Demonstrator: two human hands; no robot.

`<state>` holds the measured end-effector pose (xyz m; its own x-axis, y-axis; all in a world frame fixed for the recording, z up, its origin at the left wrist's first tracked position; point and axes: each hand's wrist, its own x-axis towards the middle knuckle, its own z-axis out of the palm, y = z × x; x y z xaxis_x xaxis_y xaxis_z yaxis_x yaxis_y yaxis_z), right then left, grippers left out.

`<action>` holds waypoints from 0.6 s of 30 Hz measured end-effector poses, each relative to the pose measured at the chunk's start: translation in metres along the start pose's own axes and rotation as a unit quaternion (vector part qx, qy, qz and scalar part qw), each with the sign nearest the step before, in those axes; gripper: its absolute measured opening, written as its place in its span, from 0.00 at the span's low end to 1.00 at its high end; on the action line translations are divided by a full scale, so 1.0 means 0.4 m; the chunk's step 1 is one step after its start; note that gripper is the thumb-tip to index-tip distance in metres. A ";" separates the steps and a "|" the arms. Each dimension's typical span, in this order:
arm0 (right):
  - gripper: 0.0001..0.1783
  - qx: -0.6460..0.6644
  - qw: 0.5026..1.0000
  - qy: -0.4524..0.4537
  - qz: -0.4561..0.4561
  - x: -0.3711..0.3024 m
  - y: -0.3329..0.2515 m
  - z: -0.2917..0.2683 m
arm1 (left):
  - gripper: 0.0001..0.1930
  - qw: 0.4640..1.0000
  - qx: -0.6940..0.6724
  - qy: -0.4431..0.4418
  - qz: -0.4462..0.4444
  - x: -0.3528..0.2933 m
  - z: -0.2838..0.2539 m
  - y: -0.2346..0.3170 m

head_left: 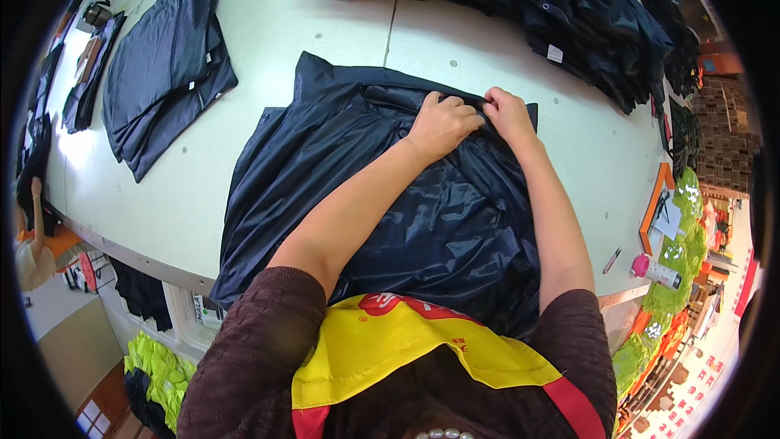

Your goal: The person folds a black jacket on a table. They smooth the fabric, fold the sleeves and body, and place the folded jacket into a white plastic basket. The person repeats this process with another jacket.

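We have a dark, shiny garment spread across the middle of the frame, lying on the pale tabletop, its lower part reaching toward our body and its collar-like corner pointing up at upper centre. Our left hand rests on the cloth just below the upper edge, fingers bent well inward; its thumb and palm are hidden, so we cannot tell whether it grips a fold or only presses down. Our right hand, just beside it to the right, is nearly closed, thumb and forefinger pinching the garment near that edge. We judge the step in hand to be straightening or turning over the cloth along this upper edge. The next move calls for holding one point firm while the other hand draws the edge flat, since the slick cloth below is rumpled and could slip. More dark garments lie well apart from our work: a flat stack at upper left and a larger pile at upper right.
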<state>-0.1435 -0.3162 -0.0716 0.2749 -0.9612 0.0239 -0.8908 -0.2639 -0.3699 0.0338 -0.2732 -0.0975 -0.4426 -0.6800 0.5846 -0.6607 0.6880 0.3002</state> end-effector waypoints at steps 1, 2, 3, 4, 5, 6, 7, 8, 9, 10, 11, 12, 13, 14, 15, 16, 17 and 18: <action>0.06 -0.034 0.998 -0.019 -0.039 0.007 0.007 -0.021 | 0.06 0.999 -0.022 -0.015 -0.036 0.008 0.007 0.002; 0.06 -0.066 0.994 -0.040 -0.078 0.011 -0.001 -0.047 | 0.06 0.996 -0.044 -0.032 -0.074 0.019 0.008 0.007; 0.06 -0.076 0.992 -0.067 -0.077 0.015 -0.015 -0.074 | 0.07 0.988 -0.041 -0.072 -0.133 0.031 0.010 0.008; 0.05 -0.097 0.988 -0.088 -0.084 0.023 -0.028 -0.097 | 0.08 0.975 -0.038 -0.113 -0.188 0.057 0.003 0.011; 0.05 -0.118 0.982 -0.112 -0.093 0.033 -0.040 -0.115 | 0.09 0.957 -0.034 -0.153 -0.244 0.074 0.000 0.014; 0.05 -0.138 0.976 -0.135 -0.101 0.042 -0.045 -0.122 | 0.12 0.947 -0.031 -0.161 -0.275 0.085 0.005 0.011; 0.05 -0.128 0.976 -0.160 -0.078 0.056 -0.048 -0.124 | 0.12 0.939 -0.022 -0.174 -0.295 0.096 0.011 0.006; 0.05 -0.142 0.973 -0.172 -0.067 0.059 -0.052 -0.131 | 0.12 0.931 -0.012 -0.186 -0.315 0.106 0.017 0.002; 0.06 -0.155 0.969 -0.184 -0.057 0.063 -0.058 -0.144 | 0.12 0.927 -0.014 -0.194 -0.322 0.115 0.022 -0.002; 0.06 -0.167 0.965 -0.197 -0.048 0.066 -0.063 -0.153 | 0.12 0.922 -0.014 -0.201 -0.331 0.122 0.024 -0.008; 0.07 -0.162 0.967 -0.194 -0.043 0.064 -0.066 -0.157 | 0.13 0.917 -0.015 -0.208 -0.340 0.125 0.026 -0.010; 0.07 -0.157 0.968 -0.191 -0.037 0.058 -0.069 -0.160 | 0.11 0.926 -0.019 -0.192 -0.324 0.122 0.027 -0.007; 0.07 -0.152 0.970 -0.187 -0.032 0.054 -0.070 -0.166 | 0.10 0.935 -0.022 -0.176 -0.307 0.114 0.023 0.001; 0.08 -0.080 0.973 -0.213 0.030 0.052 -0.071 -0.177 | 0.08 0.943 -0.026 -0.160 -0.290 0.107 0.018 0.010; 0.08 -0.007 0.967 -0.238 0.092 0.051 -0.072 -0.190 | 0.07 0.967 -0.011 -0.083 -0.240 0.094 0.019 0.018; 0.09 0.065 0.952 -0.260 0.151 0.050 -0.071 -0.197 | 0.06 0.982 0.004 -0.005 -0.187 0.075 0.026 0.025; 0.09 0.073 0.955 -0.242 0.152 0.045 -0.071 -0.196 | 0.05 0.988 0.019 0.073 -0.133 0.065 0.034 0.028; 0.09 0.082 0.959 -0.225 0.153 0.039 -0.074 -0.193 | 0.04 0.991 0.024 0.082 -0.104 0.065 0.046 0.027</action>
<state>-0.1408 -0.3296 0.0115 0.1705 -0.8500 -0.4985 -0.8961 0.0766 -0.4371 0.0043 -0.2881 -0.0930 -0.1925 -0.7533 0.6289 -0.7566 0.5220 0.3937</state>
